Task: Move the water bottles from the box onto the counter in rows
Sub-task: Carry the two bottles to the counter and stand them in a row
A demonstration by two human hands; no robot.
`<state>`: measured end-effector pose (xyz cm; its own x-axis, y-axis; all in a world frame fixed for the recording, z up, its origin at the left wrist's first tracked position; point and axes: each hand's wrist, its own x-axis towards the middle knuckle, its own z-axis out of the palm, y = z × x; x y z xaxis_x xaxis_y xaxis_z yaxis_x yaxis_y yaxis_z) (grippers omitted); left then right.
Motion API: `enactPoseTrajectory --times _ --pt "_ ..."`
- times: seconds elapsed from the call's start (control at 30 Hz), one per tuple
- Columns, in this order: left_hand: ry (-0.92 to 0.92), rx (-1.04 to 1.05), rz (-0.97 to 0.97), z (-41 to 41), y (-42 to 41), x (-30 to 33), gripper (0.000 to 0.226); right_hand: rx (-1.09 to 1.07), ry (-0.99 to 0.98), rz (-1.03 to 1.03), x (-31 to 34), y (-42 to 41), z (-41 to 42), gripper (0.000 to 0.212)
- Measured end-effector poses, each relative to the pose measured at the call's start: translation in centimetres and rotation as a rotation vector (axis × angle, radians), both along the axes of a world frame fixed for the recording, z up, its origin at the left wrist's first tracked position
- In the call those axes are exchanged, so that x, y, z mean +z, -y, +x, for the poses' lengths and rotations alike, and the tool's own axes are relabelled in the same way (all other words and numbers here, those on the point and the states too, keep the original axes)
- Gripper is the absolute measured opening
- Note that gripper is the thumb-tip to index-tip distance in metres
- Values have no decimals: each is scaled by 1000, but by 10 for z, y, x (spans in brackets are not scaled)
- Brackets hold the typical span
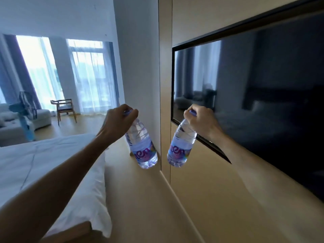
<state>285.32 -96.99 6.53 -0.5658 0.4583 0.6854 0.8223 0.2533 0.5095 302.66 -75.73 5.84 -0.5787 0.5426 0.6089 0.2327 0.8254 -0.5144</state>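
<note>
Head view. Left hand (pixel 119 120) clamped round the cap and neck of the left bottle (pixel 142 146); right hand (pixel 199 120) clamped the same way on the right bottle (pixel 180 146). Both bottles hang in the air by their tops, bases tilted in toward each other, near but apart, labels facing the camera

Reading: top grip leaves the bases free, so each can be set down upright without fingers getting under it. One per hand looks like a carry stage, two to place at once. Neither box nor counter is in view, so where the row stands cannot be told

Edges and room:
- TV (pixel 254 93) on the wall at right; its lower frame edge runs close behind the right wrist and the shoulder of the right bottle. Whether they touch cannot be told
- A vertical wall corner (pixel 165 85) stands behind the gap between the bottles
- Bed (pixel 52 163) under the left forearm bounds the left side
- Bare floor (pixel 140 199) below the bottles is the open lane; chair (pixel 64 107) and windows well off, far left
</note>
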Motion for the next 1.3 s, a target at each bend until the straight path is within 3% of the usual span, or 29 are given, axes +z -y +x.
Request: enactPoseTrajectory --times 0.73,1.07,1.3 --pt "-51 345 -41 -289 -105 -16 24 437 66 73 -8 -149 -373 18" --pt "-36 316 -36 -481 -161 -18 26 417 82 54 -3 -192 -557 14" --pt "-23 312 -36 -596 -203 -17 22 404 68 37 -6 -232 -678 22"
